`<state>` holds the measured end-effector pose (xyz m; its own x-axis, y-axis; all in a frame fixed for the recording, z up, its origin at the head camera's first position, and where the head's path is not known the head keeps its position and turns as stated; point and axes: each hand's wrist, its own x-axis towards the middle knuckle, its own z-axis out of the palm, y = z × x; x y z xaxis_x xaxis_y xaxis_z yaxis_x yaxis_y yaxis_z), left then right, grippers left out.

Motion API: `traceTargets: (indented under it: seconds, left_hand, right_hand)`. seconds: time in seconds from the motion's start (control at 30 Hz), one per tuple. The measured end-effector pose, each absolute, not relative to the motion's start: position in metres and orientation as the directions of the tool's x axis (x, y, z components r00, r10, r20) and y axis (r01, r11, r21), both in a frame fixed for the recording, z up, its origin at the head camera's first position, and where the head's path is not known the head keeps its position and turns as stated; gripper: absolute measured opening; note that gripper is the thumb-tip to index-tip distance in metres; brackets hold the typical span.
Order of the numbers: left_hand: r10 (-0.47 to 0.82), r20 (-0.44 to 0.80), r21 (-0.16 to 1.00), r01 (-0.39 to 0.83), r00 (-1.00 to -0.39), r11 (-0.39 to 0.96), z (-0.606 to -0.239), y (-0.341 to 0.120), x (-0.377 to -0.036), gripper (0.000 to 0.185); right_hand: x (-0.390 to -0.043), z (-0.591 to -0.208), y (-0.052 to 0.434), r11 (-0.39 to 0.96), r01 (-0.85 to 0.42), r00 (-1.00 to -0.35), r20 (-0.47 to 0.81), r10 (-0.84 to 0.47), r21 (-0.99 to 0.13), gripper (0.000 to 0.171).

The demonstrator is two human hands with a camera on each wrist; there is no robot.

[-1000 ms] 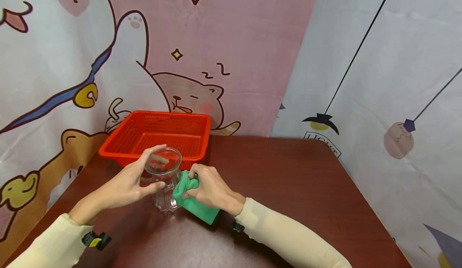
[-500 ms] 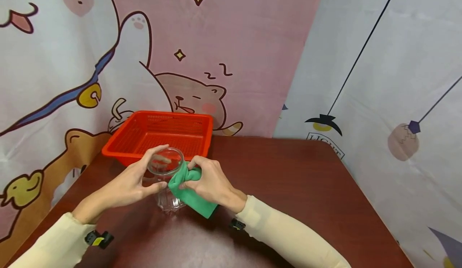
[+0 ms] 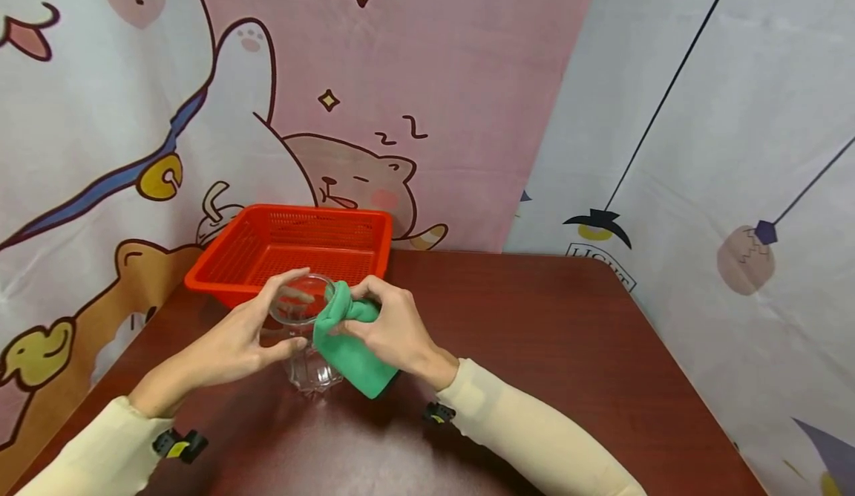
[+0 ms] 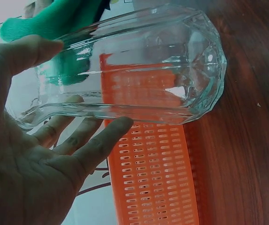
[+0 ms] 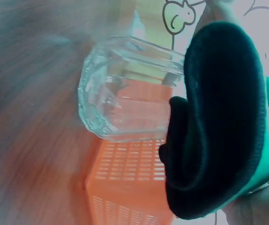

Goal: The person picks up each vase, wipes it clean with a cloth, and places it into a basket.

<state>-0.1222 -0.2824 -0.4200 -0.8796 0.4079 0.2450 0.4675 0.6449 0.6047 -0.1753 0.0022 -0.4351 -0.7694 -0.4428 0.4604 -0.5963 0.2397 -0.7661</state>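
A clear glass jar (image 3: 312, 368) with a round open mouth stands upright on the table. My left hand (image 3: 230, 340) holds it around its upper part, thumb on the near side and fingers behind. My right hand (image 3: 397, 333) pinches a folded green cloth (image 3: 357, 359) at the right of the jar's rim, with part of the cloth over the edge. Through the glass in the left wrist view, the green cloth (image 4: 49, 23) shows near the mouth. The cloth's dark folded underside (image 5: 223, 117) fills much of the right wrist view and hides most of that hand.
Behind the jar sits a red-orange plastic basket (image 3: 320, 221) with slotted walls, close to my left fingers. The dark reddish-brown table (image 3: 534, 333) extends to the right. Printed cartoon cloth (image 3: 467, 110) hangs along the back and sides.
My right hand has moved up and slightly left with the green cloth, from beside the jar to its rim. The left hand and jar have stayed about where they were.
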Motion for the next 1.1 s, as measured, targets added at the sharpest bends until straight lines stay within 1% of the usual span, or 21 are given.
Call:
traceTargets:
  seconds: [0.17, 0.33, 0.67, 0.87, 1.1]
  left_hand:
    - [0.389, 0.220, 0.611, 0.437, -0.895, 0.661, -0.422, -0.283, -0.122, 0.109]
    - [0.393, 0.219, 0.621, 0.438, -0.893, 0.650, -0.424, -0.282, -0.124, 0.107]
    - [0.391, 0.216, 0.624, 0.434, -0.895, 0.650, -0.423, -0.282, -0.123, 0.106]
    - [0.386, 0.199, 0.622, 0.420, -0.901, 0.661, -0.422, -0.283, -0.123, 0.105]
    - [0.391, 0.206, 0.622, 0.428, -0.897, 0.656, -0.422, -0.282, -0.122, 0.106]
  right_hand:
    - [-0.177, -0.427, 0.005, 0.186, -0.598, -0.767, 0.490, -0.413, -0.779, 0.041]
    - [-0.179, -0.421, 0.005, 0.161, -0.623, -0.749, 0.525, -0.405, -0.765, 0.043]
    - [-0.179, -0.419, 0.003, 0.194, -0.661, -0.721, 0.543, -0.430, -0.725, 0.044]
    - [-0.178, -0.417, 0.004, 0.203, -0.655, -0.726, 0.533, -0.433, -0.728, 0.043]
    - [-0.177, -0.417, 0.005, 0.212, -0.653, -0.730, 0.529, -0.433, -0.727, 0.043]
